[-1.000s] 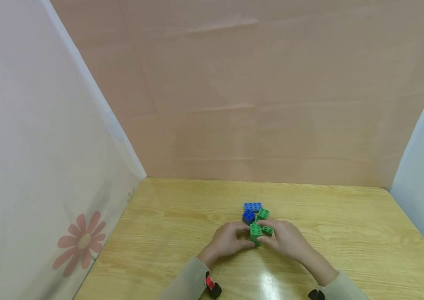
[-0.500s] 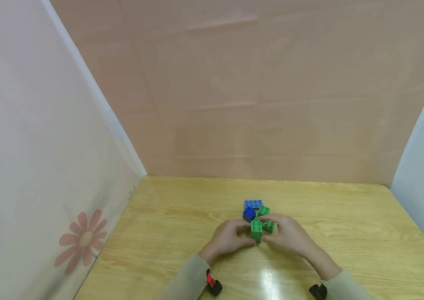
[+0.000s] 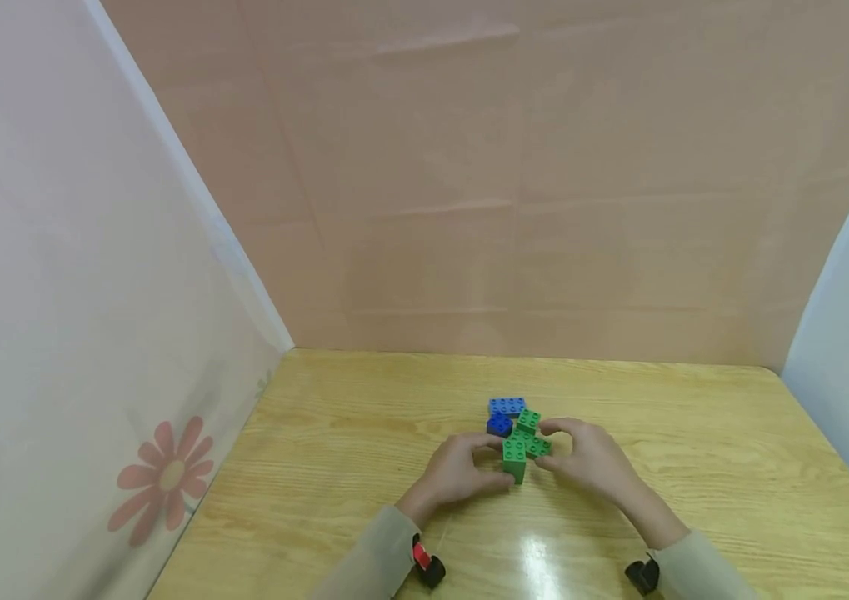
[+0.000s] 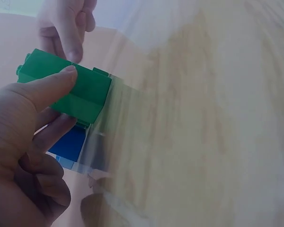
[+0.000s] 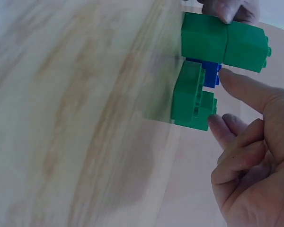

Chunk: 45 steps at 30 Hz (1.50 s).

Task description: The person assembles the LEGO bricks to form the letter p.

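Two green toy building bricks form an upright stack (image 3: 514,472) on the wooden table, studs up. My left hand (image 3: 456,473) pinches this stack low down between thumb and fingers; in the left wrist view the thumb (image 4: 54,89) lies across its near side. My right hand (image 3: 591,460) is just to the right, thumb and fingers spread with nothing between them. By its fingertips lie a green brick (image 3: 537,447) and, behind that, another green brick (image 3: 529,419). The right wrist view shows a gap between the right fingers and the stack (image 5: 203,38).
A dark blue brick (image 3: 499,425) sits just behind the stack, and a lighter blue long brick (image 3: 506,407) lies behind it. The wooden table (image 3: 364,400) meets a brown paper-like backdrop at the back, with pale sheets on the left and right.
My right hand has let go of the green stack and drawn back to the right, its fingers parting. My left hand keeps its hold, and the stack stays in about the same place.
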Each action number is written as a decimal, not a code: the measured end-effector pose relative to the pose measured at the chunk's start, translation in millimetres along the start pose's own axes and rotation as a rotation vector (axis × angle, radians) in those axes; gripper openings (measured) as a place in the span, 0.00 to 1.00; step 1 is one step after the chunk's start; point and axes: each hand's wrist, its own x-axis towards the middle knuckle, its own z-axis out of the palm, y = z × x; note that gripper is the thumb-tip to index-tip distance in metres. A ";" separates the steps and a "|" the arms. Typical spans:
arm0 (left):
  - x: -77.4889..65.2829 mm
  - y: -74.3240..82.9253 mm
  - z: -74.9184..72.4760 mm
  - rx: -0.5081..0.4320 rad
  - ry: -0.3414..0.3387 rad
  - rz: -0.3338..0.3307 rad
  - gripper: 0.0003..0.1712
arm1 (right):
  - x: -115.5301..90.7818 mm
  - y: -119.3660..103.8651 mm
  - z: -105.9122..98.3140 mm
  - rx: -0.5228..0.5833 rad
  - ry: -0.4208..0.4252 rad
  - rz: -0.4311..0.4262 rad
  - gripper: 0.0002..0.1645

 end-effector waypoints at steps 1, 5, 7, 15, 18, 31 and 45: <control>0.4 0.5 -0.2 -0.008 0.002 -0.002 0.27 | 0.5 0.7 0.1 0.000 -0.003 0.012 0.33; 0.5 1.9 -0.6 -0.025 0.014 -0.010 0.28 | 2.6 3.1 3.0 -0.013 -0.003 0.033 0.34; 0.3 2.6 -1.1 -0.031 0.018 -0.010 0.28 | 3.5 3.7 5.2 -0.022 -0.004 0.039 0.34; 0.0 3.3 -1.6 -0.068 0.031 0.015 0.29 | 6.3 4.4 12.0 -0.056 -0.015 0.065 0.33; -0.5 3.1 -1.2 -0.080 0.036 0.014 0.28 | 7.9 6.1 13.9 -0.067 -0.022 0.074 0.32; -0.6 1.5 1.2 -0.039 0.054 0.028 0.25 | 8.4 11.6 16.1 -0.061 -0.051 0.058 0.29; -0.9 4.0 1.2 -0.056 0.062 -0.006 0.25 | -0.2 12.1 6.2 -0.029 -0.014 0.033 0.25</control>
